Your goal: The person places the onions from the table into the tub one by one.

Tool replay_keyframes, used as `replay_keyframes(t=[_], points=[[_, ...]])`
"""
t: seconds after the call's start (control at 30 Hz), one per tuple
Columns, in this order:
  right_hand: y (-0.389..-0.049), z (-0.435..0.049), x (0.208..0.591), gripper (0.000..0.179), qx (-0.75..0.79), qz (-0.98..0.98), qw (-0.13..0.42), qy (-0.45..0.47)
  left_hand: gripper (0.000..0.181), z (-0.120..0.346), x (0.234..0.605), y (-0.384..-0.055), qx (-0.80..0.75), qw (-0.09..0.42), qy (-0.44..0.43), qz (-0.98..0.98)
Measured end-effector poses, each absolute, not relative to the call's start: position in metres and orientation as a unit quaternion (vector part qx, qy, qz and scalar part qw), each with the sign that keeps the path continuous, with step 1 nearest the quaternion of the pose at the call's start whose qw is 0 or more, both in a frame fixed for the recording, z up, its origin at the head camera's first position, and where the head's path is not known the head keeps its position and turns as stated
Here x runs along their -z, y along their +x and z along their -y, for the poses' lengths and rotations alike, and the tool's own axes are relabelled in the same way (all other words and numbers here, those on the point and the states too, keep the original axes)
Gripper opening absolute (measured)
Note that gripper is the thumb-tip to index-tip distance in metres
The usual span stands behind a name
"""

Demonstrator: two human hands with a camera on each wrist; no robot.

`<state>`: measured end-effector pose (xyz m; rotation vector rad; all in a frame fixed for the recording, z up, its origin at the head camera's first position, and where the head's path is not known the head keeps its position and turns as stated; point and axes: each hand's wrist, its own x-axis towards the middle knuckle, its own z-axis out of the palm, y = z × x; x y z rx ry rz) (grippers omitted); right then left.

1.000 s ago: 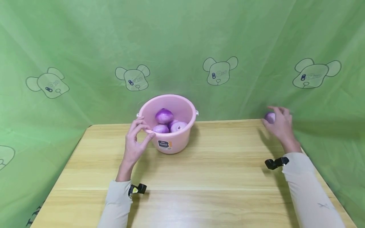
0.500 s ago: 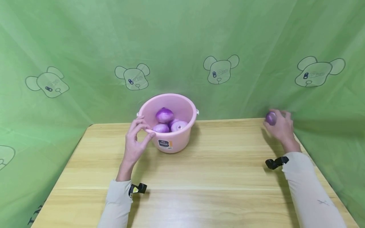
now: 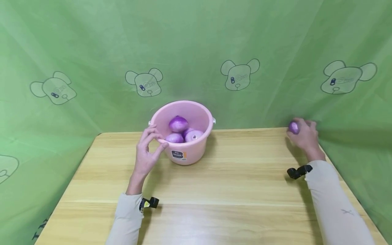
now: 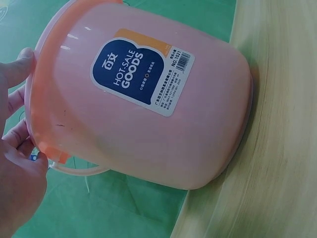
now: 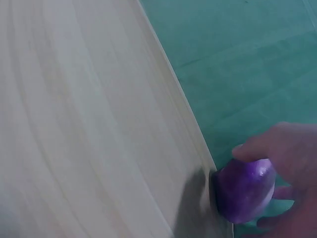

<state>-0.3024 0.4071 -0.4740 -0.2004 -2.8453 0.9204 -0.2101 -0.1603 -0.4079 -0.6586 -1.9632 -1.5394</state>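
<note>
A pink bucket (image 3: pixel 191 154) stands upright at the table's back edge, its label facing me. Inside lie several purple onions (image 3: pixel 178 124). My left hand (image 3: pixel 146 154) pinches the bucket's left front rim, thumb outside and fingers over the edge; the left wrist view shows this hand (image 4: pixel 22 183) along the rim. At the far right back corner my right hand (image 3: pixel 306 137) holds another purple onion (image 3: pixel 294 127) between thumb and fingers. In the right wrist view that onion (image 5: pixel 245 191) sits right at the table edge, partly covered by the thumb and fingers.
The wooden table (image 3: pixel 214 190) reaches back to a green curtain (image 3: pixel 190 41) printed with bear heads, which also hangs along both sides. A white handle (image 4: pixel 81 171) hangs from the bucket in the left wrist view.
The head view has shifted slightly. At the back corner the right hand has moved only a little, and more of its onion shows. The left hand keeps its hold on the rim.
</note>
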Motion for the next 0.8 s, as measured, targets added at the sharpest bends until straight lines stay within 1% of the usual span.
replay_keyframes(t=[0.33,0.6,0.8], points=[[-0.301,-0.412,0.480,0.070,-0.293,0.953,0.030,-0.069,0.018,0.160,0.408,-0.210,0.570,0.279,-0.247,0.732],[-0.296,-0.409,0.477,0.070,-0.293,0.953,0.045,-0.057,0.018,0.159,0.407,-0.209,0.570,0.279,-0.250,0.732],[-0.291,-0.403,0.474,0.072,-0.314,0.946,0.045,-0.061,0.017,0.159,0.407,-0.208,0.572,0.276,-0.247,0.732]])
